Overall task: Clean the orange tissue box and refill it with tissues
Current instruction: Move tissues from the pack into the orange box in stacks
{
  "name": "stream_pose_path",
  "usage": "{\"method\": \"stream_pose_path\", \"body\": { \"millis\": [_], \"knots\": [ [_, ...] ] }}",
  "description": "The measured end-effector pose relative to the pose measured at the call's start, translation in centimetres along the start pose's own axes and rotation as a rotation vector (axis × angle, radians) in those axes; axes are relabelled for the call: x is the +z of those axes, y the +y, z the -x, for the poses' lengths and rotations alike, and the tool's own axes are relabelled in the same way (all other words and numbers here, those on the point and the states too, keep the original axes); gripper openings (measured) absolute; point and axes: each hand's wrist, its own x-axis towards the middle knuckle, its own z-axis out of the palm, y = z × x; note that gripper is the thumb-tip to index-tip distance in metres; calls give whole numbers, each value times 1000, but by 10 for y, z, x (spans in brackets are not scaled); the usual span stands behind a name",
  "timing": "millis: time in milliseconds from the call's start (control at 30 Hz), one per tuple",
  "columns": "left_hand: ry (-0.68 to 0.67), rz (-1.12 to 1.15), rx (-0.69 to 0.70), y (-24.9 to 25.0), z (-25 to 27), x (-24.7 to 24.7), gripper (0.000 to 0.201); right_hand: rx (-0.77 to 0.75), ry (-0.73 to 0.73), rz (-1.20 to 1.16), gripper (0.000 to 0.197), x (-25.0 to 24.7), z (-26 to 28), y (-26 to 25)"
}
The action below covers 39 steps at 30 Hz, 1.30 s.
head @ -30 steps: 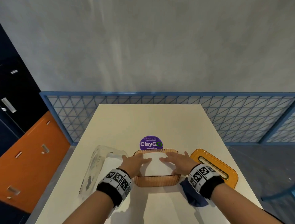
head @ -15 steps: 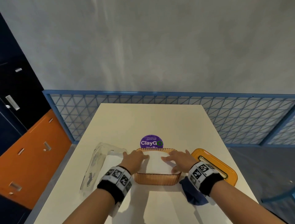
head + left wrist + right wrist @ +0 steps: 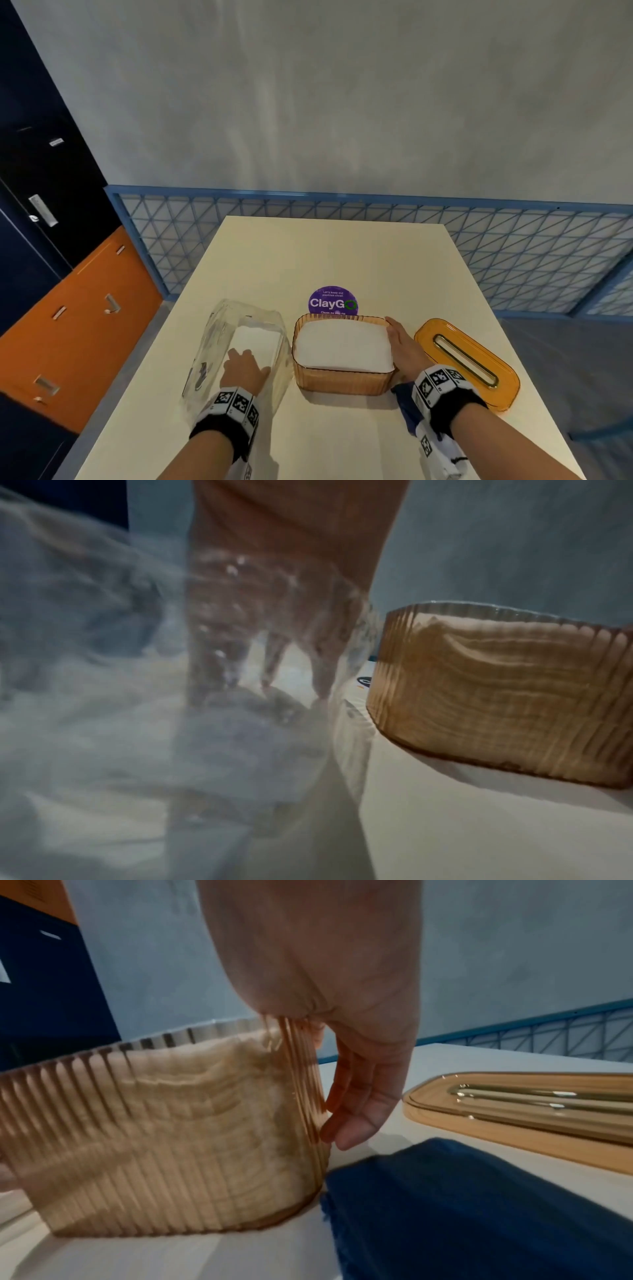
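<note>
Orange tissue box [image 3: 342, 380], already filled with white tissues [image 3: 342, 346], sits just left of the flat, relaxed right hand [image 3: 404, 346], its lid [image 3: 466, 363] still off beyond, while the left hand [image 3: 245, 371] reaches, fingers extended, into the plastic wrapper [image 3: 219, 342].

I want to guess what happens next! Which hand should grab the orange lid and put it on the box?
Probably the right hand. It rests against the tissue box's right side, and the lid lies just beyond it. The left hand is inside the clear plastic wrapper, across the box.
</note>
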Motion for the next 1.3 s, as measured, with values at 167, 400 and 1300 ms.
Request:
{"method": "stream_pose_path", "body": {
  "millis": [167,400,1300],
  "knots": [
    [41,-94,-32,11,-5,12,58,17,47,-7,47,6,-7,6],
    [77,-159,-13,14,-7,14,37,24,65,-16,47,9,-11,9],
    [92,-107,2,16,-11,7,30,28,61,42,47,8,-11,7]
  ]
}}
